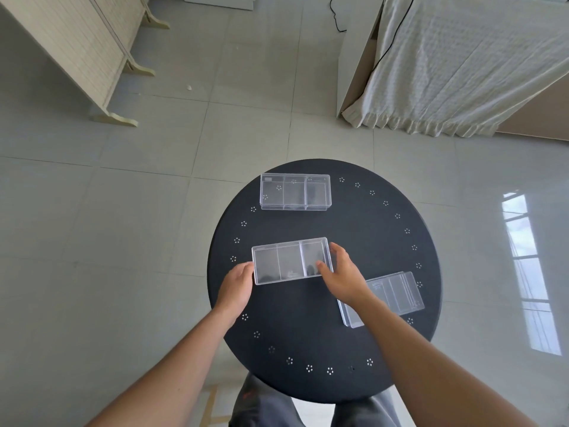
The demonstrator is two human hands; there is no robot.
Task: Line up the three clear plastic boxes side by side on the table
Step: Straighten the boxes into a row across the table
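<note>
Three clear plastic boxes with inner dividers are on a round black table [363, 241]. The far box [295, 192] lies near the table's back edge. The middle box [291, 261] sits at the table's centre-left, gripped at both short ends: my left hand [237, 286] presses its left end, my right hand [340, 274] wraps its right end. The third box [391, 295] lies tilted at the right, partly hidden behind my right forearm.
The table has a ring of small punched flower holes near its rim. Grey tiled floor surrounds it. A cream slatted screen [77, 47] stands far left and a cloth-draped bed [462, 63] far right. My knees show below the table's front edge.
</note>
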